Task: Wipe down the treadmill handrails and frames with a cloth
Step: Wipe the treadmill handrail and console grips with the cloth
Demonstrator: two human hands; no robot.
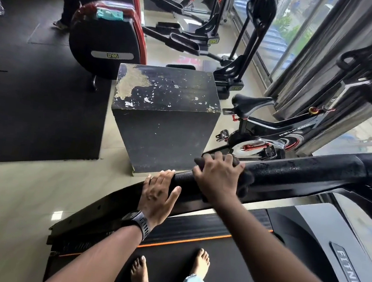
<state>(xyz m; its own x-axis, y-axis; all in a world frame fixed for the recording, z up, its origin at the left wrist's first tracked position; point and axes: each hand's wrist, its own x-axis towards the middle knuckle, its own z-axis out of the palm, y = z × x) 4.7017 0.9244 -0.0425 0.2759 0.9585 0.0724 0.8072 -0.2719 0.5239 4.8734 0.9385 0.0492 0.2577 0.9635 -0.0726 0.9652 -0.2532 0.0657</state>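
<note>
Presently right hand (216, 177) clamps cloth (245, 179) round rail (313, 170); rail runs toward 2 o'clock; left hand (157, 192) rests flat at 8.

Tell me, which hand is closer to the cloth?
Right. The right hand holds the cloth on the handrail; the left hand rests on the handrail's end, beside it.
</note>
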